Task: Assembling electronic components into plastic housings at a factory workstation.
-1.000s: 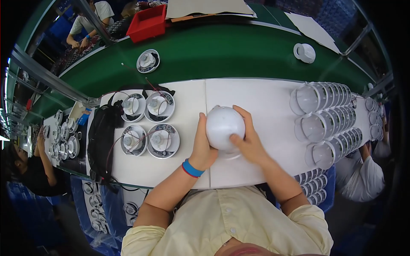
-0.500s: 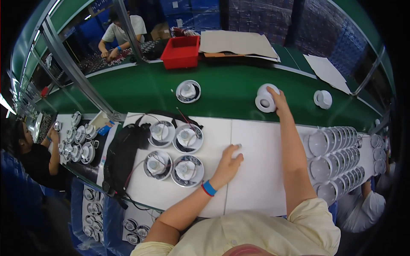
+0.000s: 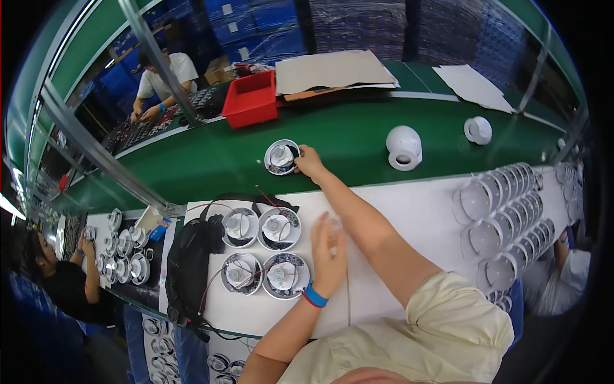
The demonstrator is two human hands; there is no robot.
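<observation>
My right hand [image 3: 311,162] reaches across to the green belt, its fingers closed on the right edge of a round white housing [image 3: 281,157] with a dark interior and a white centre piece. Above the white tabletop is my left hand [image 3: 329,253], wearing a blue wristband; its slightly blurred fingers are raised and apart, with nothing visible in them. Several similar round units [image 3: 285,275] with thin red wires sit on the tabletop to its left. Farther right on the belt stands a white ball-shaped shell [image 3: 403,144], apart from both hands, with a smaller white shell [image 3: 478,130] beyond it.
Nested clear dome covers [image 3: 502,227] stand in rows at the right. A black bag-like bundle [image 3: 195,262] lies left of the units. Behind the belt are a red bin [image 3: 251,99] and cardboard sheets [image 3: 336,70]. Co-workers sit left, far left and right; metal posts [image 3: 96,144] rise at left.
My right hand has let go of the white ball-shaped shell, leaving it on the belt, and moved left to the round housing. My left hand has lifted and shifted slightly left.
</observation>
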